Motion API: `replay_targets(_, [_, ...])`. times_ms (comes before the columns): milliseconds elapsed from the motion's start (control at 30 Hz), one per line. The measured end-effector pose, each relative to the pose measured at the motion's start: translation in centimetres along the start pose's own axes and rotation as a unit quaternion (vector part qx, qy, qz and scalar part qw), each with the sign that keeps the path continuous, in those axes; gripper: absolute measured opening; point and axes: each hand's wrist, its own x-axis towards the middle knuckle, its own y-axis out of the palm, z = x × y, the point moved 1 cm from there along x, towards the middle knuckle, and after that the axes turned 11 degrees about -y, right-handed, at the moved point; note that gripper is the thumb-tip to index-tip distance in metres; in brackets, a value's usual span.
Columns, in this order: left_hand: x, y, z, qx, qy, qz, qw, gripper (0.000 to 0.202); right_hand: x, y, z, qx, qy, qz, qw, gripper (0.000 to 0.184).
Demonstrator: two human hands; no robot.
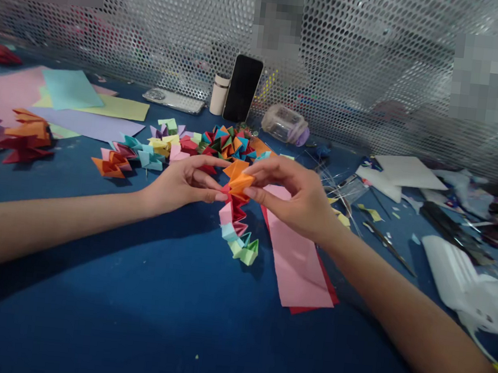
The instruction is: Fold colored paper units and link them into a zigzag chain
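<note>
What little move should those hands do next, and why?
Maybe gently press the folded orange paper piece against the folded red paper section just below it. The right hand pinches the orange piece, and the left hand has its thumb by the red section, so both seem well placed.

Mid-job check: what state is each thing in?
Left hand: grip on folded-paper chain
Right hand: pinching its orange part
Folded-paper chain: held, lower end curving
Smartphone: propped upright, screen dark
Second phone: lying flat
White bottle: upright
Clear jar: on its side
Pink paper sheet: flat, covering most of red sheet
</note>
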Motion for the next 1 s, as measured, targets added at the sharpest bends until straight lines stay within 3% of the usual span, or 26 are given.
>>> replay_targets(300, [0.1,-0.1,0.1,-0.009,-0.003,0.009,1.000,0.054,0.0,-0.4,1.1,-0.179,-0.102,0.097,0.974,0.015])
replay_targets(533, [0.1,0.0,0.0,-0.002,-0.013,0.007,1.000,0.048,-0.1,-0.3,0.7,-0.195,-0.065,0.112,0.972,0.019])
replay_targets(833, [0.3,0.0,0.2,-0.027,-0.003,0.011,1.000,0.033,-0.3,0.3,0.6,-0.211,-0.092,0.114,0.966,0.016])
replay_targets(1000, [0.4,0.1,0.2,-0.008,0.008,0.005,1.000,0.024,-0.3,0.3,0.4,-0.209,-0.057,0.130,0.968,0.026])
